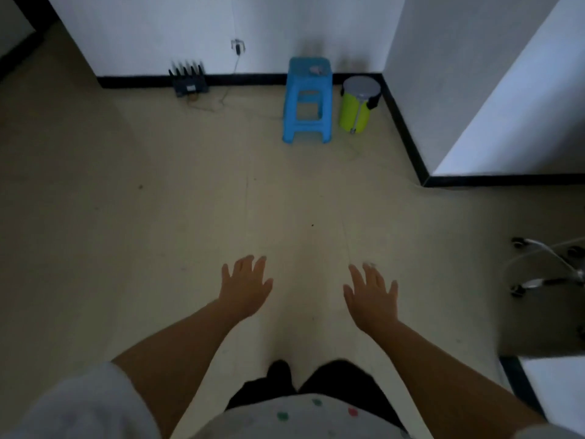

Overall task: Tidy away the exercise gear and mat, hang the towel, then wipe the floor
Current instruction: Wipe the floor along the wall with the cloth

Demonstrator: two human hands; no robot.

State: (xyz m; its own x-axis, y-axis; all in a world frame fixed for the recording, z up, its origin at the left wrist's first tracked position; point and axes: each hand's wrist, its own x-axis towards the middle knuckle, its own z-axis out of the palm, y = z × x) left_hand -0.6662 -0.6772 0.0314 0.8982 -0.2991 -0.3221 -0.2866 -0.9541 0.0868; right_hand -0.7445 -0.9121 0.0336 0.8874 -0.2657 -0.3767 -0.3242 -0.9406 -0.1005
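Since nothing is held yet: both hands hover over bare floor, palms down
Left hand (245, 288): fingers straight and spread, gripping nothing
Right hand (372, 294): fingers straight and apart, likewise empty
Floor (158, 217): pale, hard and smooth, a few dark specks; probably slippery once wet, so a cloth would need flat palm pressure
Mat, towel, exercise gear: none in view, so their whereabouts cannot be told
Chair base (550, 270): castors at the right edge
Blue stool (308, 101): against the far wall, something small on its seat
Green bin (357, 104): just beside the stool
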